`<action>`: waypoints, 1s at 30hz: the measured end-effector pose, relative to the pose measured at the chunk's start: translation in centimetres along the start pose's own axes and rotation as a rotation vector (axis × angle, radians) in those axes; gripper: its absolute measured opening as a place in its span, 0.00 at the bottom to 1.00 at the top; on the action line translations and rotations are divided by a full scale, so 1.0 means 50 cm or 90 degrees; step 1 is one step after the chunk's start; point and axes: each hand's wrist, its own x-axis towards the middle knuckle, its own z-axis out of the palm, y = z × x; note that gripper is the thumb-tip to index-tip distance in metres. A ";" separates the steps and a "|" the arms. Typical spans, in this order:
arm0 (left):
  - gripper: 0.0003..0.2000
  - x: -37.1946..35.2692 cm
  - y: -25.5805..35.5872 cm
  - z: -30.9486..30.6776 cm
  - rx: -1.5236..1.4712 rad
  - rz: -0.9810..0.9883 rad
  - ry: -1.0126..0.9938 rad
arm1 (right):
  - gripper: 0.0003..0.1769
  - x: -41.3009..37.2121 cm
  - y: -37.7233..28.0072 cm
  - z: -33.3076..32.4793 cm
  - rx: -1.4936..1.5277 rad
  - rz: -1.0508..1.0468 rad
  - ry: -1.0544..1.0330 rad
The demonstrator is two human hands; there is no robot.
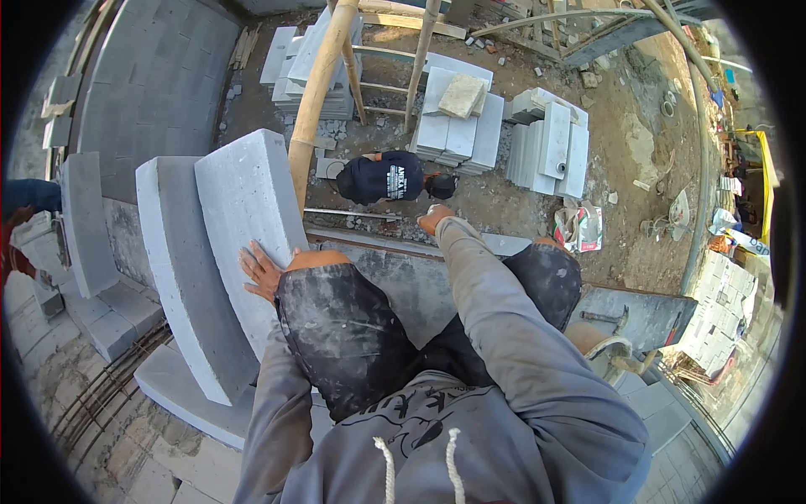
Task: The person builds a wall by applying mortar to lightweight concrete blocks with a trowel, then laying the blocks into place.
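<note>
My left hand (263,273) lies with spread fingers against a tall pale grey lightweight concrete block (252,202) that stands on edge beside my left knee. Another such block (180,269) stands just left of it. My right arm reaches forward over the ledge, and my right hand (435,220) is closed, held in the air. Whatever its fingers may hold is hidden. Below and beyond it, a person in a dark shirt (390,177) and a dark cap bends over on the ground.
Stacks of pale blocks (485,139) stand on the ground below. A bamboo pole (315,101) rises in front of me. To my right are a hammer (606,317) and a bucket (606,349). Steel bars (109,386) run along the left. Another person's arm (25,214) shows far left.
</note>
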 end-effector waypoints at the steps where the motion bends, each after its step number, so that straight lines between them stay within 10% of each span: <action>1: 0.48 -0.001 0.003 -0.001 0.007 -0.015 0.005 | 0.29 0.002 -0.002 -0.001 -0.004 0.002 -0.004; 13: 0.48 0.005 -0.003 0.010 0.019 -0.047 -0.019 | 0.27 -0.029 -0.007 -0.012 0.057 0.047 0.031; 30: 0.45 0.000 0.028 -0.056 -0.046 -0.012 -0.047 | 0.50 0.009 0.059 0.014 0.006 0.088 0.135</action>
